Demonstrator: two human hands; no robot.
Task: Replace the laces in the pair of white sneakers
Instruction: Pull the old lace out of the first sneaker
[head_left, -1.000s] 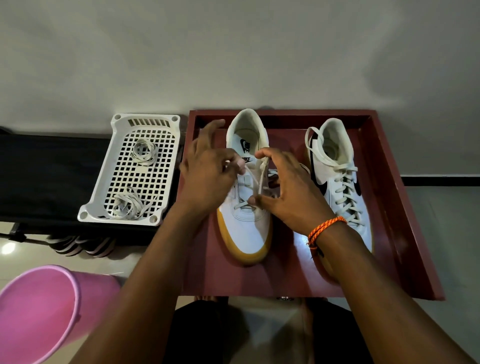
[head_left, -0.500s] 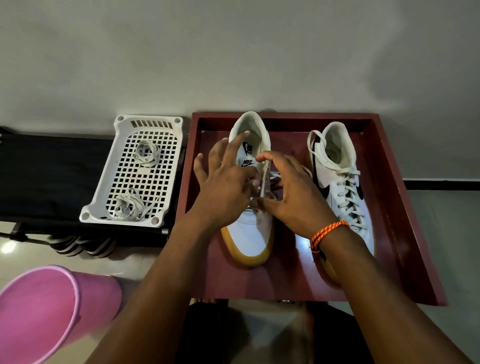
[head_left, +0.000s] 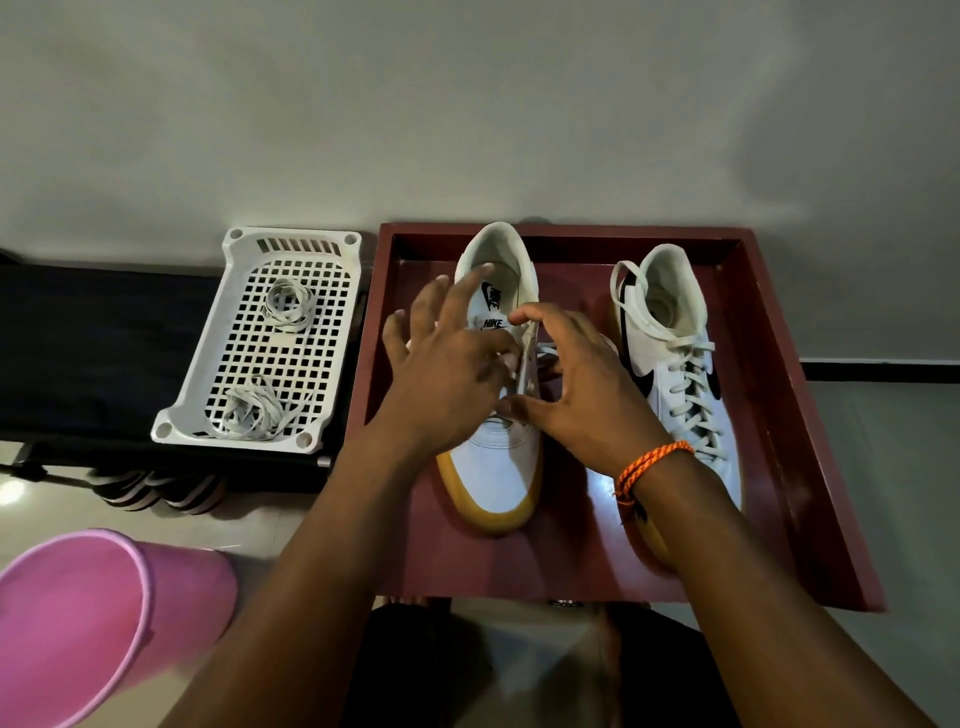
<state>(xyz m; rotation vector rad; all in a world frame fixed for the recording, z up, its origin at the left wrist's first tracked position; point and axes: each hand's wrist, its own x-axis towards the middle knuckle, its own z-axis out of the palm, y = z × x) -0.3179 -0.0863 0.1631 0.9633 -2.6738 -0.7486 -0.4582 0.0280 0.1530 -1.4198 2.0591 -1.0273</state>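
Two white sneakers with gum soles stand in a dark red tray (head_left: 784, 395). The right sneaker (head_left: 670, 332) is fully laced, with a loose loop at its collar. The left sneaker (head_left: 493, 467) is laced only low down. My right hand (head_left: 587, 400) pinches this shoe's right eyelet flap (head_left: 531, 364) upright between forefinger and thumb. My left hand (head_left: 447, 374) lies across the shoe's tongue, thumb and forefinger pinched on a white lace end at the flap, the other fingers spread. A bit of lace (head_left: 546, 354) shows on the flap's far side.
A white perforated basket (head_left: 218, 374) sits left of the tray on a black bench and holds two bundles of laces (head_left: 288, 307) (head_left: 252, 413). A pink bucket (head_left: 88, 623) stands at the lower left. A grey wall rises right behind the tray.
My left hand has slid right across the left sneaker to the eyelet flap, and its free fingers have spread. My right hand keeps hold of the flap.
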